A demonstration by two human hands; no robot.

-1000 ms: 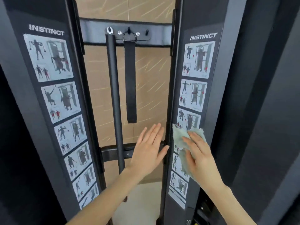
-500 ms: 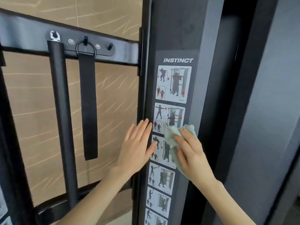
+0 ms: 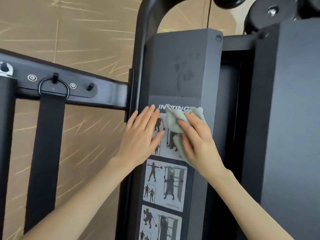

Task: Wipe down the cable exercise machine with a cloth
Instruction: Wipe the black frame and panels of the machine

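Note:
The cable machine's black right upright (image 3: 183, 66) fills the middle of the head view, with smudges on its upper panel. A strip of exercise pictures (image 3: 164, 184) runs down it under the word INSTINCT. My right hand (image 3: 199, 144) presses a pale green cloth (image 3: 174, 122) flat against the top picture, just below the lettering. My left hand (image 3: 142, 135) lies flat with fingers spread on the upright's left edge, beside the cloth.
A black crossbar (image 3: 107, 96) joins the upright from the left, with a D-ring and a hanging black strap (image 3: 45, 153). A padded bar (image 3: 5, 135) hangs at the far left. Pulleys (image 3: 271, 13) sit at the top right. Behind is a tan wall.
Both hands and the cloth have climbed the upright from the lower pictures to the top one under the lettering. The view has tilted up and shifted right.

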